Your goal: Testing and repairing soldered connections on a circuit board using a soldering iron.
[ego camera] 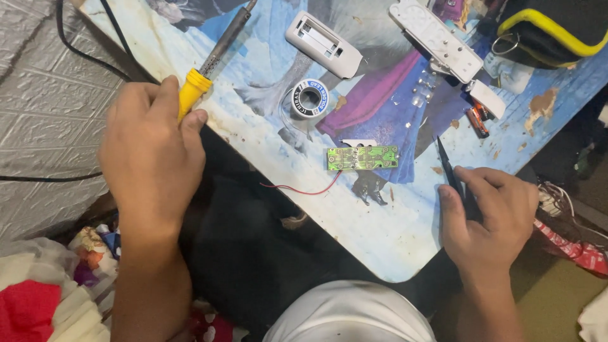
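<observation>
Left hand (pixel 152 145) grips the yellow-handled metal soldering iron (pixel 206 69) tip-away, right hand (pixel 491 218) pinches slim black tweezers (pixel 451 171), both flanking the small green circuit board (pixel 362 158) on the picture-printed table (pixel 380 234), apparently keeping it accessible.

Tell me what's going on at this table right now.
A person sits at a picture-covered table. The left hand grips a yellow-handled soldering iron, tip pointing away. The right hand holds dark tweezers. Between the hands lies a small green circuit board with a red wire, untouched. A solder spool sits just beyond it.
</observation>
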